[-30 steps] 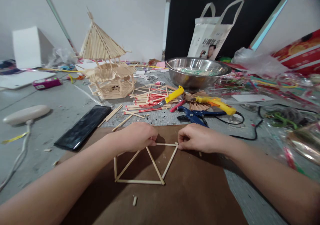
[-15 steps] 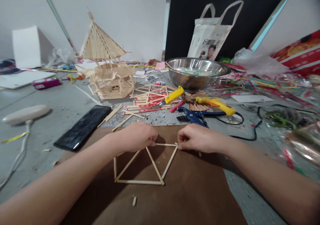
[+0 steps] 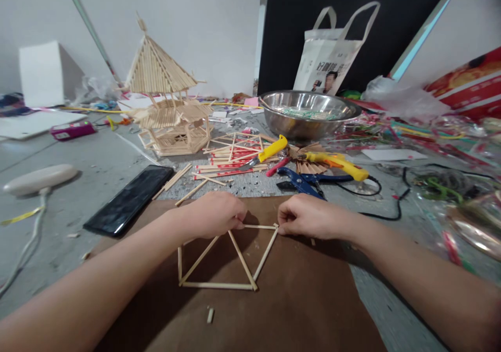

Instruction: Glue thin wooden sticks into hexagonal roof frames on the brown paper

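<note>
A flat frame of wooden sticks (image 3: 217,286) lies on a brown sheet (image 3: 305,300), with two slanting sticks inside it. My left hand (image 3: 219,214) is closed over the frame's far side, fingertips on the far stick and hiding part of it. At the frame's far right corner, my right hand (image 3: 299,216) pinches the stick end with thumb and fingers. A short cut stick piece (image 3: 210,315) rests on the sheet nearer to me.
Beyond the sheet lie a black phone (image 3: 129,199), loose sticks with red wrappers (image 3: 230,159), blue-handled cutters (image 3: 303,181) and a yellow glue gun (image 3: 340,164). Farther back stand a stick pagoda model (image 3: 168,107) and a steel bowl (image 3: 309,128). Plastic scraps clutter the right.
</note>
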Available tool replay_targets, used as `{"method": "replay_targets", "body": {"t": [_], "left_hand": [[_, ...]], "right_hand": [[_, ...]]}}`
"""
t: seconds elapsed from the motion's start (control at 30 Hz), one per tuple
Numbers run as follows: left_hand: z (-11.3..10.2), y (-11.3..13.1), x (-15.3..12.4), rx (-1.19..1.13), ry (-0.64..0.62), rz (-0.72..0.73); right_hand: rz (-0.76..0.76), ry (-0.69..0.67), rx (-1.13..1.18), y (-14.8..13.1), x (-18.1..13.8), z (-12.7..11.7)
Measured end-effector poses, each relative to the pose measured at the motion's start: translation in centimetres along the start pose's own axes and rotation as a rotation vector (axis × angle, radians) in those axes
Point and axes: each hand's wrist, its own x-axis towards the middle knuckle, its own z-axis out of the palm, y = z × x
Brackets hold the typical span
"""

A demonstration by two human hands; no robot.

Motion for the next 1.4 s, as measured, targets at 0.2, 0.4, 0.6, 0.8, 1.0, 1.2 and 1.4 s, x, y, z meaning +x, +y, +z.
{"method": "replay_targets", "body": {"t": [0.2,0.4,0.6,0.8,1.0,1.2,1.4], "left_hand": [[-0.1,0.1,0.0,-0.002,-0.016,-0.015],[-0.1,0.1,0.0,-0.006,-0.015,-0.018],[0.0,0.0,-0.1,-0.018,-0.015,-0.012],[0.1,-0.1,-0.2,-0.03,-0.005,-0.012],[-0.4,0.1,-0.5,-0.043,-0.026,-0.066],[-0.2,-0.3,-0.6,-0.048,0.012,-0.047],[-0.1,-1.7,-0.4,-0.061,0.155,-0.16]], "right_hand": [[0.01,0.002,-0.002,-0.1,0.0,-0.1],[0.036,-0.038,0.024,0.2,0.0,0.1],[-0.025,-0.006,0.004,0.2,0.0,0.1],[-0.039,-0.016,0.014,0.2,-0.1,-0.1],[-0.033,-0.017,0.021,0.1,-0.1,-0.2],[-0.013,-0.003,0.063,0.3,-0.1,0.0],[-0.018,0.223,0.028,0.1,-0.2,-0.4]]}}
